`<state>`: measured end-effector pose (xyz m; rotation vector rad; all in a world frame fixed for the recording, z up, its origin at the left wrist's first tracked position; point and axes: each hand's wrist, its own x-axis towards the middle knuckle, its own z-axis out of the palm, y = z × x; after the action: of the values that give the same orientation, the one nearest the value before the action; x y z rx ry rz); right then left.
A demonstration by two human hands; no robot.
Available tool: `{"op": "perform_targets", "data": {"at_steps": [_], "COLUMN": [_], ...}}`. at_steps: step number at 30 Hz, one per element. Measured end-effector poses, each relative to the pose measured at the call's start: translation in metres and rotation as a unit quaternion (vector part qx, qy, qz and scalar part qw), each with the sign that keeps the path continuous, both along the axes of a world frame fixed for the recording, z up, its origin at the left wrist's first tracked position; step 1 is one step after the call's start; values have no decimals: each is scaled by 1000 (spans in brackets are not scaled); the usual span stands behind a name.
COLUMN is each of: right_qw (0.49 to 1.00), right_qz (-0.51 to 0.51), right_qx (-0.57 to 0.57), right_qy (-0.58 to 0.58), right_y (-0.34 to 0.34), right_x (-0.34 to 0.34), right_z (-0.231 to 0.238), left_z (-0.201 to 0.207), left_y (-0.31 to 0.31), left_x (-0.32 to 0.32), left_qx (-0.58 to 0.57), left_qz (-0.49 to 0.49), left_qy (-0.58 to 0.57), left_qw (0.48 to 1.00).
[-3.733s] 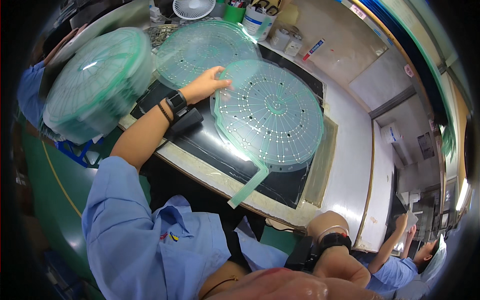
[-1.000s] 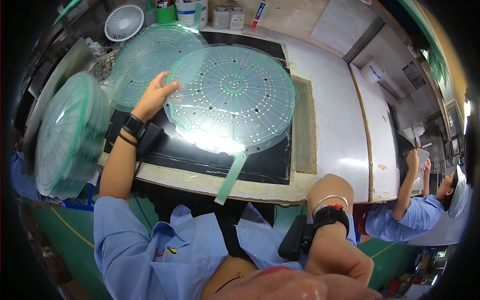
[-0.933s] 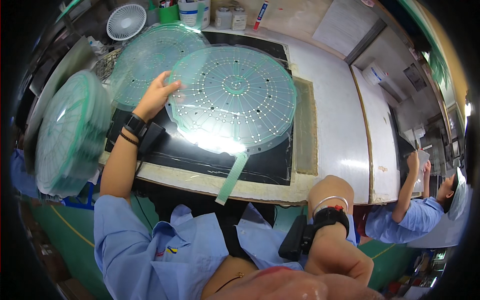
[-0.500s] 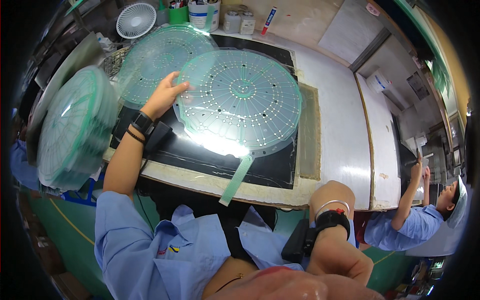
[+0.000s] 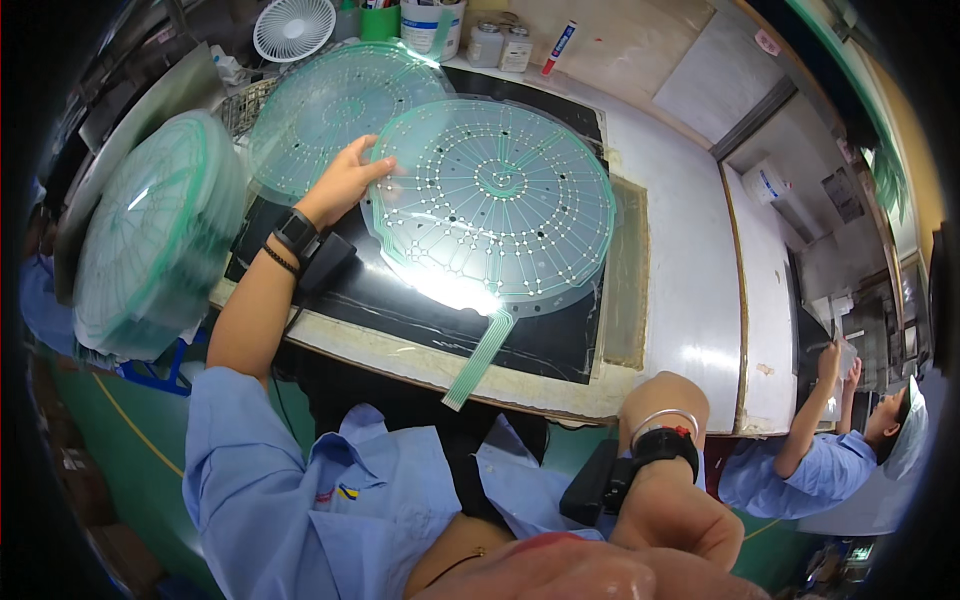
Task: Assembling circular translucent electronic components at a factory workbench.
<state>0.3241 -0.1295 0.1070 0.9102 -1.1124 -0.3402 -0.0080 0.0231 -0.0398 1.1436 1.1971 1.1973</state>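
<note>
A round clear film sheet printed with green circuit lines and pale dots lies over a black board on the bench. Its green striped tail hangs past the bench's near edge. My left hand pinches the sheet's left rim between thumb and fingers; the fingertips are partly hidden. Behind it lies another round printed sheet. My right elbow rests near the bench edge. From there the forearm bends back, bringing my right hand close to the lower edge with its fingers curled and nothing seen in them.
A thick stack of similar round sheets stands at the left. Along the back are a white fan, a green cup, a white tub, small bottles and a marker. A co-worker is at the right.
The view has shifted slightly, carrying the bench and sheets a little to the right. My left hand keeps its place on the sheet's rim; my right hand looks unchanged.
</note>
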Motion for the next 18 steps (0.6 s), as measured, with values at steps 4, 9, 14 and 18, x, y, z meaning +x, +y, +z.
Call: {"op": "perform_targets", "data": {"at_steps": [4,9,14,18], "right_qw": [1000,1000,999,999], "right_qz": [12,12,22,20], "right_qx": [13,13,-21,-22], "right_qy": [-11,-10,-33,-43], "right_y": [3,5,4,4], "right_x": [0,-5,-8,-10], "right_z": [2,4,1,3], "left_z": [-6,-2,-5,-1], "left_y": [3,-1,2,2], "left_x": [-5,-2,-5,0], "left_qx": [18,12,24,15], "left_qz": [5,9,3,-6], "left_qy": [4,-3,3,-5], "left_qw": [1000,1000,1000,1000]}}
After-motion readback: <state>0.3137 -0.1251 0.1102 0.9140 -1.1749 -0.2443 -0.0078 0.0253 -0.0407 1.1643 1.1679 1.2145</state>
